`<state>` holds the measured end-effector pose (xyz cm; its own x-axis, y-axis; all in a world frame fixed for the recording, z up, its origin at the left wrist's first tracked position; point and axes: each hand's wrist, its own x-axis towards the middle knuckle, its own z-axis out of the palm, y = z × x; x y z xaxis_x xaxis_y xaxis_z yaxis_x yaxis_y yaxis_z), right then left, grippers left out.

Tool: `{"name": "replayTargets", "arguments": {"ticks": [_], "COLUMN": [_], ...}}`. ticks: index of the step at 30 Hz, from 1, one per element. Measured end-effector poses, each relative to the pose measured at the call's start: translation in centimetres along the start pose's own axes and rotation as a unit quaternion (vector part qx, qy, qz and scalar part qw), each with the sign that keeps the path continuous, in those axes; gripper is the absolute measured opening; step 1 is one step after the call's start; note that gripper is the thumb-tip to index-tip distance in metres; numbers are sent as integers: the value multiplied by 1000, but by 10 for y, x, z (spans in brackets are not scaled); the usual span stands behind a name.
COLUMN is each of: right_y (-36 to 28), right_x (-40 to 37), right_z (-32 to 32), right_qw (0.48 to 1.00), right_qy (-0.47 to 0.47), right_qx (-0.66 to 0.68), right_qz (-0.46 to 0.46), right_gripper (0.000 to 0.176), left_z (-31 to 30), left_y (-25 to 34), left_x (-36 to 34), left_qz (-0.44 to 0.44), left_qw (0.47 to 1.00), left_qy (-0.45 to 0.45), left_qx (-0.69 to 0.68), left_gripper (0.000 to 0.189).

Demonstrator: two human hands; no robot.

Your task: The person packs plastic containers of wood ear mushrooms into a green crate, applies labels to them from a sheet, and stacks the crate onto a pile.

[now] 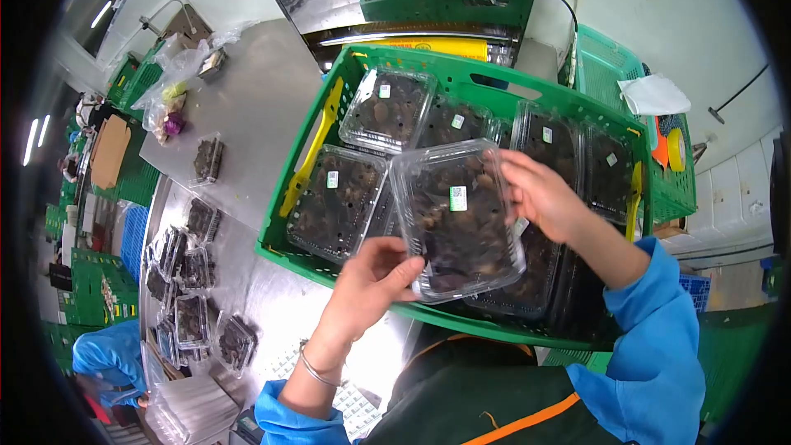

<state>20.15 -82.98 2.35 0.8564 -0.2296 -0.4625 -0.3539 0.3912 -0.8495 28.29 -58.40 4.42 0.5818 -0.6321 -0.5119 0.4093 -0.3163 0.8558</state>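
A clear plastic box point(461, 231) with dark brown contents and a small white-green label is held tilted above the green crate point(284, 259). My left hand point(375, 280) grips its lower left edge, thumb on the rim. At its upper right side, my right hand point(540, 194) holds the edge. Several similar labelled boxes lie inside the crate, among them one at the upper left point(387, 111) and one at the lower left point(336, 202). The held box partly hides those beneath it.
Several more filled boxes point(192, 319) sit on the metal table point(247, 99) at left, near a stack of clear lids point(194, 408). A co-worker's blue sleeve point(111, 354) shows at lower left. A sheet of labels point(354, 408) lies by my left forearm.
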Motion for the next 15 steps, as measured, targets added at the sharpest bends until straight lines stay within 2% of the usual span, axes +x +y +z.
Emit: {"name": "replayTargets", "arguments": {"ticks": [1,2,4,6,8,9,11,12,14,15], "right_y": [-2,-3,-5,-5,0,3,8,9,7,12], "right_x": [9,17,21,26,30,31,33,30,18,15], "right_z": [-5,-9,-4,-3,-6,-6,-6,-7,-6,-6], "right_qw": [999,997,991,983,992,993,978,979,926,866], "right_qy": [-2,-3,13,27,-29,-27,18,24,-3,37], "right_qx": [-39,-78,-127,-178,-117,-114,-198,-193,-352,-462], "right_qz": [12,22,30,42,26,27,-60,-57,-135,-189], "right_gripper": [37,37,37,38,41,41,47,47,61,71], "left_z": [6,7,8,12,14,19,28,33,42,44], "left_y": [-1,-5,-15,-17,-21,-19,-19,-20,-22,-24], "left_x": [0,2,10,16,23,22,20,20,21,22], "left_qz": [-52,-54,-77,-70,-76,-69,-53,-35,-39,-38], "left_qw": [992,992,975,979,977,976,977,977,978,979], "left_qy": [-32,-35,-109,-105,-123,-105,-86,-66,-55,-39], "left_qx": [-109,-108,-177,-162,-154,-176,-187,-202,-199,-195], "left_gripper": [29,29,24,20,14,10,9,9,9,9]}}
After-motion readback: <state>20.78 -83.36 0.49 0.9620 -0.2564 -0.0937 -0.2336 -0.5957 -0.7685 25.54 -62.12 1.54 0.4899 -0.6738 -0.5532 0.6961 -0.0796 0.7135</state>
